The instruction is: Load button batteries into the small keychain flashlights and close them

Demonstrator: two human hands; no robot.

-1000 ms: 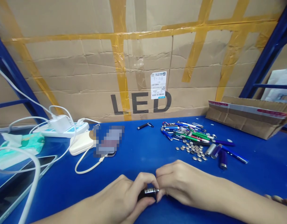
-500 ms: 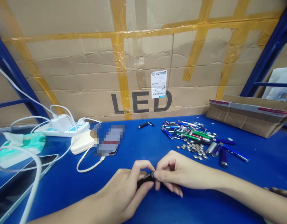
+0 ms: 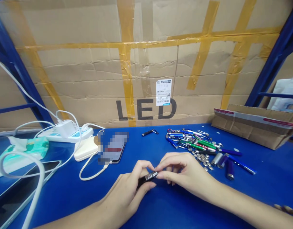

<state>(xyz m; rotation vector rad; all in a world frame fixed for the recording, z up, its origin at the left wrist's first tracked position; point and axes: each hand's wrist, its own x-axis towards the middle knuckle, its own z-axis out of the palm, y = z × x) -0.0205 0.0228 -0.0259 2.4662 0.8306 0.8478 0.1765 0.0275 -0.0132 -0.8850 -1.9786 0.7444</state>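
My left hand grips a small black pen-light with a silver banded end. The fingertips of my right hand pinch that silver end, so both hands meet over the blue tabletop. Just beyond my right hand lie a heap of metal button cells and a pile of coloured pen-light barrels. Several dark blue tubes rest to the right of the cells. A black keychain pen-light lies alone further back.
A blurred phone on a white cable and a cream power bank lie left of my hands. Behind them sits a white power strip. A tablet and tissue packet lie far left; a cardboard flap stands right.
My hands have moved further up the table and closer to the button cells. The pen-light has turned slightly, and my right fingers have shifted on its silver end. The whole view has shifted slightly downward.
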